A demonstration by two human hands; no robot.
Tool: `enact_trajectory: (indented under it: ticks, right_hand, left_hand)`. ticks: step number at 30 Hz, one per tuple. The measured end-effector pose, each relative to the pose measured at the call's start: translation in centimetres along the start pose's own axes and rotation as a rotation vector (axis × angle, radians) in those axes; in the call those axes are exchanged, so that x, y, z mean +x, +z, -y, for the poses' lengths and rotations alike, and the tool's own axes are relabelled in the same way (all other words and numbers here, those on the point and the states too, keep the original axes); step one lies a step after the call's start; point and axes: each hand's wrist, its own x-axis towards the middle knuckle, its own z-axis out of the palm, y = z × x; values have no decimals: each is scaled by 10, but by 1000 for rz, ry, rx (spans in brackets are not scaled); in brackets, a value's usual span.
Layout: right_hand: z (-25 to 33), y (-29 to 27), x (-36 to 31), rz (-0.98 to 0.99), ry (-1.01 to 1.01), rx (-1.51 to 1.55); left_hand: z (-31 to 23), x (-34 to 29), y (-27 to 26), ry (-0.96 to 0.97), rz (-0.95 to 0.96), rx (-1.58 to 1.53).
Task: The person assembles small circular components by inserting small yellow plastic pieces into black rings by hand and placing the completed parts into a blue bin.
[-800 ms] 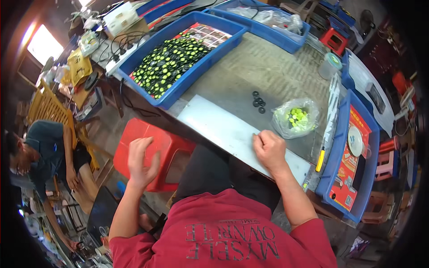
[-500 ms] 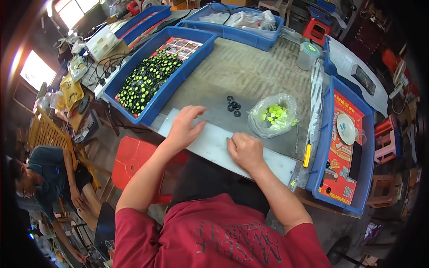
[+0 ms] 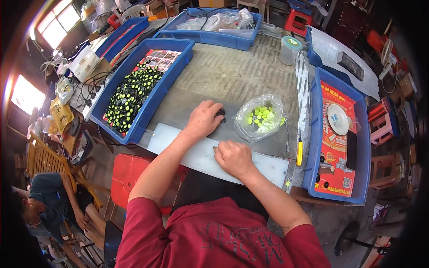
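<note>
Partly covered by left hand (image 3: 204,119): black discs (image 3: 222,120); right hand (image 3: 235,158) apart.

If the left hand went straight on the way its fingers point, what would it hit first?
Most likely the small black discs at its fingertips, perhaps already touched. Beyond them lies the clear plastic bag of yellow-green pieces, though depth is hard to judge.

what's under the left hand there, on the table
A few small black pieces show at the edge of the left hand, on the grey table. Whatever lies beneath the palm and fingers is covered, so how many pieces are there cannot be told.
</note>
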Motion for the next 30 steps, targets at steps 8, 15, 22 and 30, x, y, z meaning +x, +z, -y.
enact_trajectory:
  ticks: [8,15,22,30]
  right_hand:
    - [-3,1,-1,-19,-23,16]
    - [-2,-1,-1,-16,-28,27]
    - [-1,-3,0,-10,-13,25]
    - [-2,-2,0,-4,-16,33]
  left_hand:
    - [13,-3,7,55,-51,-101]
    - [17,-3,7,86,-45,-121]
    - [21,-3,10,135,-86,-96]
    - [23,-4,9,149,-111,-140]
